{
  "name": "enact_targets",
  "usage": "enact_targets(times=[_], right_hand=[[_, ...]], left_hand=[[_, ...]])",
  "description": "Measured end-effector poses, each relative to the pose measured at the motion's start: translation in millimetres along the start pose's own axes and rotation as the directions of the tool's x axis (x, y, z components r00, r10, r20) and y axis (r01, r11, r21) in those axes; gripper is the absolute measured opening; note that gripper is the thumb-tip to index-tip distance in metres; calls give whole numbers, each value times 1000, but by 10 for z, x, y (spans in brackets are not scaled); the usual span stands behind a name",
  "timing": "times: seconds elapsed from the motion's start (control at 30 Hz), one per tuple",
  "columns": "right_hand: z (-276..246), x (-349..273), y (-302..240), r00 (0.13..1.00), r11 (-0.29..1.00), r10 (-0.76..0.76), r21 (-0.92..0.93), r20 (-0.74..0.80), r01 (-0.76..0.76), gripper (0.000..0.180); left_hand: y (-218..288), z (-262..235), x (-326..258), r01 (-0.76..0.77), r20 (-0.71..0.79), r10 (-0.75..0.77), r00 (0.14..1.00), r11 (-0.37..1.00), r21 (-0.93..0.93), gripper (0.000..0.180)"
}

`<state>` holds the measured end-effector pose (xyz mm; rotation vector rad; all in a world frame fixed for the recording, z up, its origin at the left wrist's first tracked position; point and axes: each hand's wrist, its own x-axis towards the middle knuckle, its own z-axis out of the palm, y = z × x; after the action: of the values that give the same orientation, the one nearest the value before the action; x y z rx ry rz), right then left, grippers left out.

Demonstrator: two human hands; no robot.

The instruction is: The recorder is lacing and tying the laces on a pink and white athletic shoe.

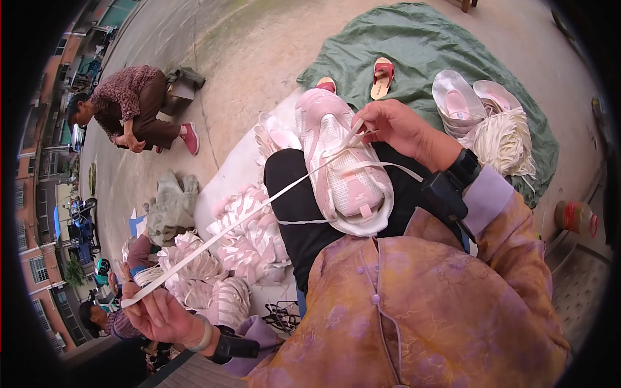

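Fingers (pixel 374 116) of the right hand (pixel 394 129) pinch the flat white lace (pixel 259 208) at the eyelets of a pink and white sneaker (pixel 343 161), gripping it tight against the shoe's upper. Fingers of the left hand (pixel 158 310) are clenched around the far end of the same lace, so the ribbon-like strip runs taut and straight between the two hands, slanting from the shoe down to the person's lower left. A second loose strand trails off the shoe toward the right wrist.

That sneaker lies on the person's black-trousered lap (pixel 297 213), just below the right fingers, its long axis running away from the body: toe pointing outward, padded heel with a small pull tab toward the chest. Its upper is a fine white mesh with smooth pale pink panels and a thick white sole.

Between the two hands, under the stretched lace, a heap of matching pink and white shoes (pixel 246 239) rests on a white cloth on the ground. Beyond the right fingers spreads a crumpled green tarp (pixel 420 45), carrying a pair of red sandals (pixel 383 74), two pale shoes (pixel 469 97) turned open side up, and a soft bundle of cream laces (pixel 504 139). Each wrist wears a black strapped device. Beyond the left hand, another person (pixel 129 107) crouches on the concrete pavement.
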<state>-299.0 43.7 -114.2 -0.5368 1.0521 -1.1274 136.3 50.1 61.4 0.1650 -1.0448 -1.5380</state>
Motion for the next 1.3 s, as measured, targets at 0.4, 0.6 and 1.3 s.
enact_targets(times=[0.4,0.6,1.3], right_hand=[[-67,-32,89,993,965,-13,262,115,-18,22],[-91,-44,184,996,973,20,227,85,-39,19],[122,-2,263,995,946,-95,-313,-16,85,23]], left_hand=[[209,384,-395,-26,-130,66,989,958,284,20],[641,270,-792,38,-333,79,940,943,332,22],[1767,343,-1348,-45,-500,340,796,858,511,24]])
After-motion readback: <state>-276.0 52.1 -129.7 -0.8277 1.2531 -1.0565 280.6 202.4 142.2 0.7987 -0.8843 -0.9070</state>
